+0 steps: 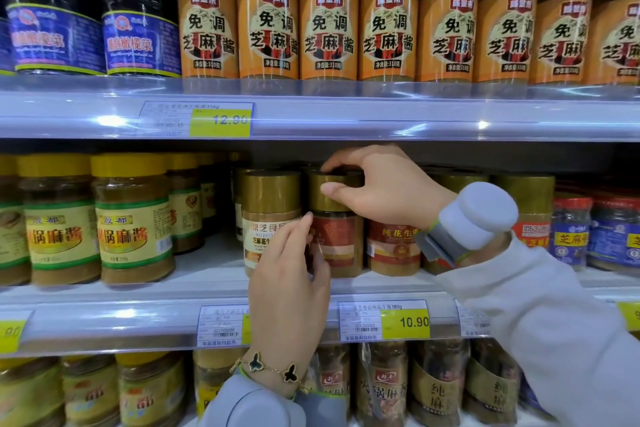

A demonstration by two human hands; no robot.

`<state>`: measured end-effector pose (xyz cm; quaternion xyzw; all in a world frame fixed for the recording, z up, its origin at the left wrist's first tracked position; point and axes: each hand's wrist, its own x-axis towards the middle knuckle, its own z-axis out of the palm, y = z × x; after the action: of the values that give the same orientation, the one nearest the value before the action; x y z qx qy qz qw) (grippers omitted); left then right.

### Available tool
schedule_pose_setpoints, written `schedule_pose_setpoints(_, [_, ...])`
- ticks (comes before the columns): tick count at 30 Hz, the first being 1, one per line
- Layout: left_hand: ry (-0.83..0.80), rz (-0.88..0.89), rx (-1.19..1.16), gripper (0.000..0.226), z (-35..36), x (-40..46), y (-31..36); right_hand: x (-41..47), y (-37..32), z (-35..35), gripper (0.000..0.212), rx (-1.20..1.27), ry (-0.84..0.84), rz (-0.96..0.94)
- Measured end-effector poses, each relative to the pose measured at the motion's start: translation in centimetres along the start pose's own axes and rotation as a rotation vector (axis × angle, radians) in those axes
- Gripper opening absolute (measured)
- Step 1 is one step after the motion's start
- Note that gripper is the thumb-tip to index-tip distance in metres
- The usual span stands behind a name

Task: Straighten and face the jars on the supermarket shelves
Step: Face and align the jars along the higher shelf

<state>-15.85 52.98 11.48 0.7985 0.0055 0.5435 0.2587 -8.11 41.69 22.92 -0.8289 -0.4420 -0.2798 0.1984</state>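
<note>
Left hand (289,274) fingers curl on red-label jar (334,243); right hand (377,187) pinches its gold lid (325,192). Label skewed, facing unfinished; neighbours mostly faced.

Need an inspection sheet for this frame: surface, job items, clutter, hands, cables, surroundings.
Surface: middle shelf, white, with a price strip along its front edge.
Job's things: red-label jar with a gold lid, held at the shelf front, label turned partly aside; cream-label jar beside it on its left, facing out; peanut butter jar on its right, partly hidden.
Clutter: nothing seen.
Hands: right hand grips the red-label jar's lid from above; left hand pinches its body at the label.
Cables: nothing seen.
Surroundings: orange sauce bottles on the upper shelf; yellow-lid jars at left; yellow price tag; more jars below.
</note>
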Motion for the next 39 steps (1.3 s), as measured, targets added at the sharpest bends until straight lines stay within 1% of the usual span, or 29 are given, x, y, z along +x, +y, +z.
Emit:
schedule_pose_setpoints(2, [-0.006,0.02,0.024,0.045,0.1,-0.1,0.0,0.1,-0.2,0.4,0.042,-0.051,0.022,-0.011])
schedule_pose_setpoints(3, [-0.013,0.026,0.033,0.045,0.2,-0.1,-0.1,0.1,-0.3,0.5,0.042,-0.068,0.03,-0.018])
schedule_pose_setpoints(11, [-0.048,0.018,0.072,0.053,0.2,-0.3,-0.6,0.0,0.4,-0.3,0.027,0.007,0.006,-0.022])
schedule_pose_setpoints(14, [-0.047,0.014,0.082,0.055,0.3,-0.2,-0.5,-0.2,0.7,-0.7,0.026,0.044,-0.016,-0.018])
schedule_pose_setpoints(17, [-0.043,0.018,0.08,0.055,0.3,-0.2,-0.3,-0.4,0.8,-0.9,0.026,0.059,-0.01,-0.012])
schedule_pose_setpoints(20, [-0.039,0.016,0.085,0.056,0.4,-0.2,-0.3,-0.4,0.6,-0.7,0.021,0.063,0.009,-0.001])
schedule_pose_setpoints(21, [-0.038,0.015,0.086,0.056,0.4,-0.1,-0.2,-0.4,0.4,-0.5,0.022,0.041,0.021,-0.004])
schedule_pose_setpoints(24, [-0.037,0.013,0.088,0.056,0.5,-0.2,-0.2,-0.5,0.0,0.5,0.039,-0.062,0.048,-0.019])
schedule_pose_setpoints(27, [-0.023,0.013,0.083,0.054,0.4,-0.2,-0.1,-0.5,-0.4,0.9,0.04,-0.102,0.076,-0.032])
schedule_pose_setpoints(29, [-0.015,0.017,0.077,0.054,0.5,-0.2,-0.1,-0.3,-0.4,0.7,0.037,-0.101,0.06,-0.039])
schedule_pose_setpoints(35, [-0.016,0.022,0.075,0.058,0.5,-0.3,-0.3,-0.3,0.1,-0.1,0.028,0.004,0.028,-0.042])
schedule_pose_setpoints(39, [-0.02,0.023,0.087,0.059,0.6,-0.3,-0.4,-0.6,0.6,-0.4,0.028,0.053,0.01,-0.04])
